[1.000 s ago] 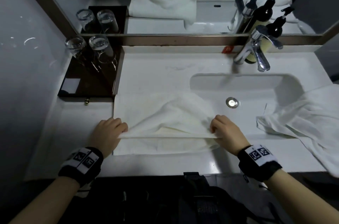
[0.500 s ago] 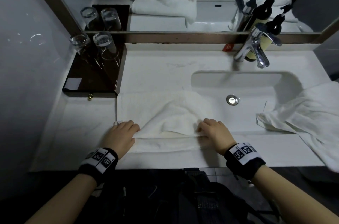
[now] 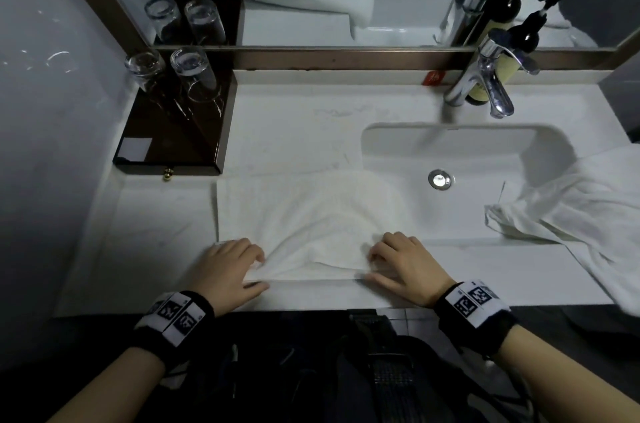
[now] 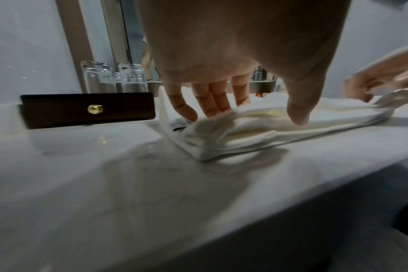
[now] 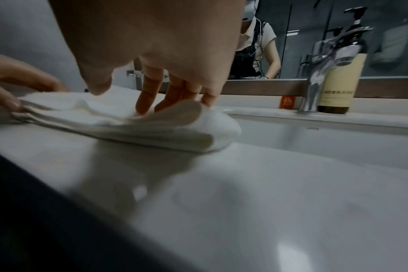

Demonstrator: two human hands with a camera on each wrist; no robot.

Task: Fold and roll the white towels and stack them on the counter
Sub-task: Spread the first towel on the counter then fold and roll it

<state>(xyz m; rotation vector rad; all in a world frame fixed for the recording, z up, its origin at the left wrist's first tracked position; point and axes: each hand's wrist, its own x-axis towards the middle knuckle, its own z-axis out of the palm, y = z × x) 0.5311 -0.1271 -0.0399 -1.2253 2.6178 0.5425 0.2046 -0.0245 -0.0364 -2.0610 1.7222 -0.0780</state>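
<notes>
A white towel (image 3: 311, 215) lies folded in layers on the white counter (image 3: 294, 118), left of the sink, with its right end at the basin's rim. My left hand (image 3: 258, 270) sits on its near left corner and my right hand (image 3: 372, 268) on its near right corner. In the left wrist view, straight fingers (image 4: 212, 103) touch the top of the towel (image 4: 268, 132), the thumb held apart. In the right wrist view the fingers (image 5: 149, 95) press into a raised fold of the towel (image 5: 151, 128). A second white towel (image 3: 571, 208) lies crumpled at the right, partly over the sink.
The sink (image 3: 450, 152) and faucet (image 3: 485, 83) fill the right half, with a pump bottle (image 5: 340, 82) behind. A dark tray (image 3: 173, 138) with two upturned glasses (image 3: 187, 73) stands at the back left. A mirror runs along the back wall.
Both hands have drawn the towel's upper layer toward me and brought it down onto the near edge. The hands came closer together and the raised fold flattened.
</notes>
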